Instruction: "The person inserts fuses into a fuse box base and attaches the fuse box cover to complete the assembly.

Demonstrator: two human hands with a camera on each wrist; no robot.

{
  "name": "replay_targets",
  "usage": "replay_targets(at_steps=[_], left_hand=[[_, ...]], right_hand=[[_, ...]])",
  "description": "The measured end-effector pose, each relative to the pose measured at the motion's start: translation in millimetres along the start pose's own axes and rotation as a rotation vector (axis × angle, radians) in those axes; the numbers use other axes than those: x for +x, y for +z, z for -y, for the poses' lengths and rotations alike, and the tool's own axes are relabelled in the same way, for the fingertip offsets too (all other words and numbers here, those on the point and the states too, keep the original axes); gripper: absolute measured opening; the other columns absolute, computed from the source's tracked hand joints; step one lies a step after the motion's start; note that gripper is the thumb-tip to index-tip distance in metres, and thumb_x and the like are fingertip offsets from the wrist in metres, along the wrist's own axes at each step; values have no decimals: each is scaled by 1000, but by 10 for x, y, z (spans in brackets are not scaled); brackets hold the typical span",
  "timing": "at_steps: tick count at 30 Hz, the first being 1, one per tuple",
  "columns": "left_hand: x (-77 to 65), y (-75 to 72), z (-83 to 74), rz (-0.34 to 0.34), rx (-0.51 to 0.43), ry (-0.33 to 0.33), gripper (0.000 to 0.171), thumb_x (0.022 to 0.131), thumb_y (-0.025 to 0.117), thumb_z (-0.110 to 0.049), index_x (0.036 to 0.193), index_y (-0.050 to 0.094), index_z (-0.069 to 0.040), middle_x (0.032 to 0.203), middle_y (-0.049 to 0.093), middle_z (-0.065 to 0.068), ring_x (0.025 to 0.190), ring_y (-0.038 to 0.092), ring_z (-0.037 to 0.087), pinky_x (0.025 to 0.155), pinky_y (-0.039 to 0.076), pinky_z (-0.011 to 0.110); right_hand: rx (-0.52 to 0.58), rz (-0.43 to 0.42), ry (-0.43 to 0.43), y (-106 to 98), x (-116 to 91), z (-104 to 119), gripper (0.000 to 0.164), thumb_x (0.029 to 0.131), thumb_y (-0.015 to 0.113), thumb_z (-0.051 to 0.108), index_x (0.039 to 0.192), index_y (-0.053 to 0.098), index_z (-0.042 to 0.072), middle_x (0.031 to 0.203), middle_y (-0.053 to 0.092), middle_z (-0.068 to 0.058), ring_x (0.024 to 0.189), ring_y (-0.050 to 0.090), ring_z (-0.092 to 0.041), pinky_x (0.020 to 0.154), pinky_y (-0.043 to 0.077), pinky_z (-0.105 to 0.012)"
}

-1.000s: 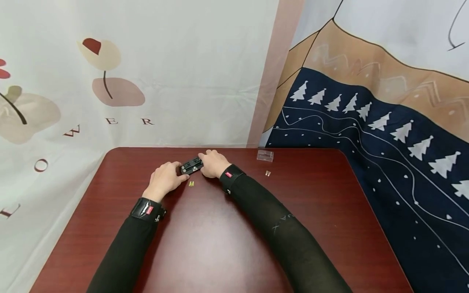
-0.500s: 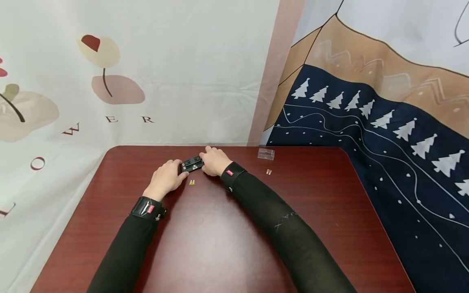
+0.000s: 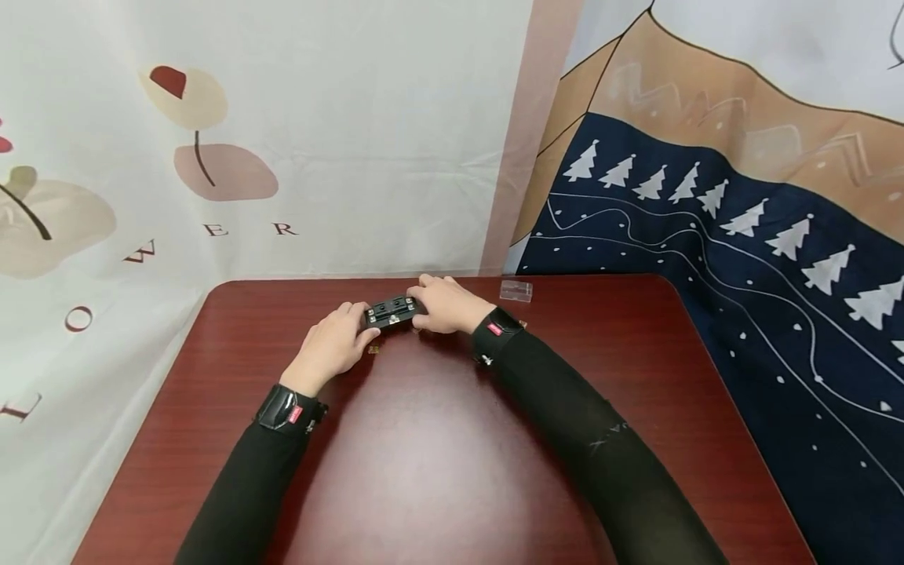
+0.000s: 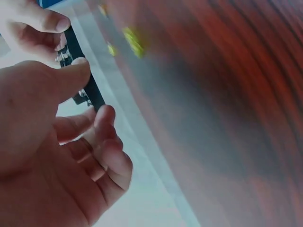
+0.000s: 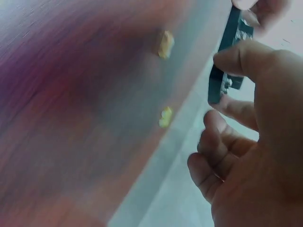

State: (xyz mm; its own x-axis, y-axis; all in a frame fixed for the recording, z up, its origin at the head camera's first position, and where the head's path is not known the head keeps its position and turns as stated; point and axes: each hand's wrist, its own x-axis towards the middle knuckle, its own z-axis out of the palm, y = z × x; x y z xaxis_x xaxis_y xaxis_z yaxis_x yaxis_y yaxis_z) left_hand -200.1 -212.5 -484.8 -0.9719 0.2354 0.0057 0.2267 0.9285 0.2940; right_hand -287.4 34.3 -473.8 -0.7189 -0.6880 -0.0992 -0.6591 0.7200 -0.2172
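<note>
Both hands hold a black fuse block (image 3: 391,312) with metal terminals near the table's far edge. My left hand (image 3: 326,347) grips its left end, the thumb across the near side and the fingers behind. At the right end, my right hand (image 3: 450,304) pinches it between thumb and index finger. The right wrist view shows that hand's other fingers curled below the block. A small yellow blade fuse (image 3: 373,349) lies on the table near the left thumb. Another small yellowish fuse (image 3: 416,330) shows below the right hand. Their exact form is blurred in the wrist views.
A clear plastic cover (image 3: 516,291) lies by the table's far edge, right of the hands. Next to the right wristband, a small light piece (image 3: 523,323) is mostly hidden. Behind the reddish-brown table (image 3: 424,439) hangs a printed cloth (image 3: 367,141).
Both hands have moved to the right with the fuse block, the right one more. A small fuse now shows below the right hand, and the right wrist covers most of the light piece.
</note>
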Motion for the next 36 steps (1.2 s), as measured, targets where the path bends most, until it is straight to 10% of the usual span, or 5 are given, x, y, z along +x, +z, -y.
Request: replay_targets(at_steps=[18, 36], left_hand=[[-189, 8, -793, -35, 29, 262, 44, 106, 74, -43, 138, 66, -13, 105, 65, 0, 92, 66, 19, 75, 62, 47], [-348, 426, -936, 52, 85, 334, 49, 104, 77, -47, 134, 70, -9, 117, 74, 5, 105, 74, 24, 81, 65, 48]], right_hand=[[82, -106, -5, -101, -1302, -264, 50, 100, 76, 35, 142, 69, 9, 121, 61, -2, 102, 59, -20, 98, 48, -40], [91, -73, 31, 448, -1639, -270, 51, 93, 82, 37, 137, 73, 12, 112, 61, 2, 93, 57, -14, 85, 50, -34]])
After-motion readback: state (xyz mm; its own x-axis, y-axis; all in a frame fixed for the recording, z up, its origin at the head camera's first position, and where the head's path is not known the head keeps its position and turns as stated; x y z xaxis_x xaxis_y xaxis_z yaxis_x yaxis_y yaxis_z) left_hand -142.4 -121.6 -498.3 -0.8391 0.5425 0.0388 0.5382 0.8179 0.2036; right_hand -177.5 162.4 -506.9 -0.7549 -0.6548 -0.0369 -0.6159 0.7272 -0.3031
